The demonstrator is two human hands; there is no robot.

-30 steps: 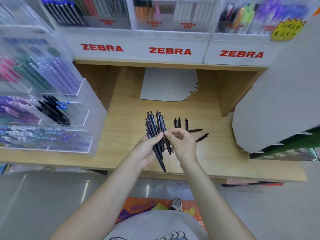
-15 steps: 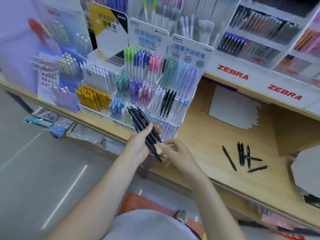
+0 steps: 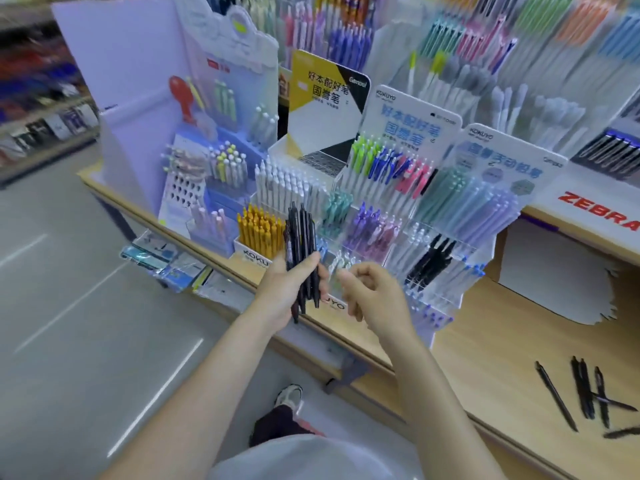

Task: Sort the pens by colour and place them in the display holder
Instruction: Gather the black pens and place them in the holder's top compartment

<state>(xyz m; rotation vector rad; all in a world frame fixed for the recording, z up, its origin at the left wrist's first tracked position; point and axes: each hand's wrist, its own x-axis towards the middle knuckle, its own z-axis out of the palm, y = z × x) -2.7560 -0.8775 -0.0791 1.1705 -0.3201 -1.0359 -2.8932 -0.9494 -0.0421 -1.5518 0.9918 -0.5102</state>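
Observation:
My left hand (image 3: 282, 292) is shut on a bundle of several black pens (image 3: 302, 244), held upright in front of the clear tiered display holder (image 3: 446, 299). My right hand (image 3: 372, 297) hovers just right of the bundle, fingers loosely curled, holding nothing. The holder carries rows of pens grouped by colour; a compartment with black pens (image 3: 431, 259) lies to the right of my right hand. Several more loose black pens (image 3: 585, 393) lie on the wooden shelf at the lower right.
Yellow pens (image 3: 259, 230) stand in a KOKUYO box behind my left hand. White ZEBRA displays (image 3: 602, 211) sit at the far right above a recess in the wooden shelf (image 3: 485, 341). Grey aisle floor (image 3: 69, 323) lies to the left.
The view has swung left from the shelf recess to the display holder. My left hand carried the bundle up and turned it upright. My right hand came off the pens.

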